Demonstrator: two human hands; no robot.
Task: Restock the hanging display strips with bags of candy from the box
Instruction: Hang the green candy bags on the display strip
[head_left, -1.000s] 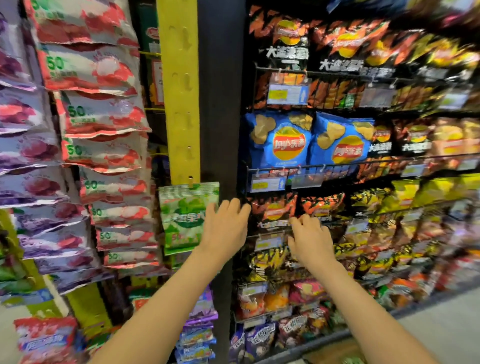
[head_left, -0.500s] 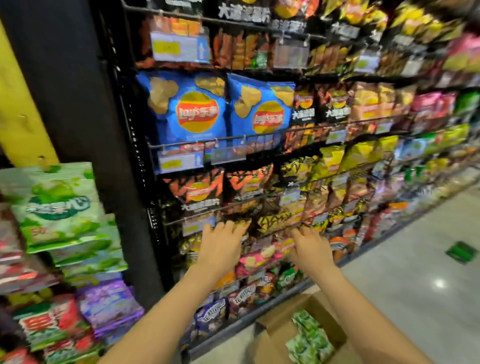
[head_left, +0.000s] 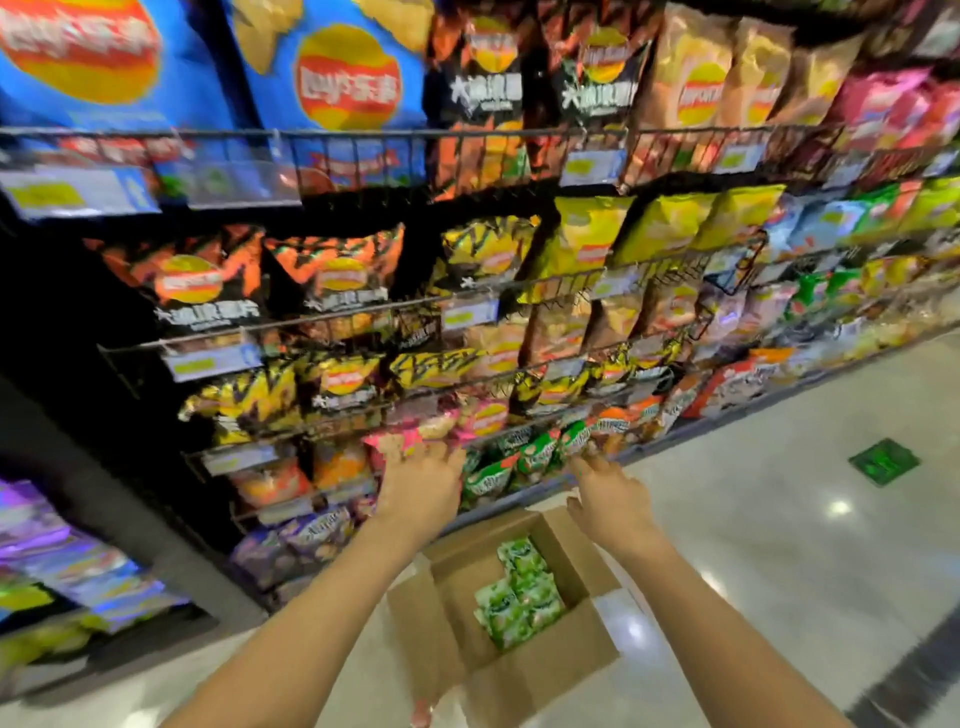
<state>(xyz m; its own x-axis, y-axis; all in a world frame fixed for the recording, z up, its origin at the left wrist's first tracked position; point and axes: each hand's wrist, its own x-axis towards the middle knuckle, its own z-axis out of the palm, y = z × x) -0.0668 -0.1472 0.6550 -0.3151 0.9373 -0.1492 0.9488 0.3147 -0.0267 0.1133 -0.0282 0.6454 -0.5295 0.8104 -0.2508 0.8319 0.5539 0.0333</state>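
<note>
An open cardboard box (head_left: 566, 660) sits on the floor below my arms, with several green and white candy bags (head_left: 522, 592) inside it. My left hand (head_left: 421, 486) is stretched out above the box's far left side, fingers straight, holding nothing. My right hand (head_left: 608, 499) reaches out above the box's far right flap, fingers relaxed, also empty. Both hands are in the air in front of the lowest chip shelves. The hanging display strips are out of view.
Wire shelves (head_left: 363, 312) packed with chip bags fill the wall ahead. Purple and yellow hanging bags (head_left: 67, 566) show at the lower left. Pale glossy floor (head_left: 779, 519) spreads right of the box, with a green floor sticker (head_left: 883, 461) farther off.
My view has swung right and down, away from the yellow strip and green hanging bags. The box has come fully into view, and both empty hands have dropped toward it.
</note>
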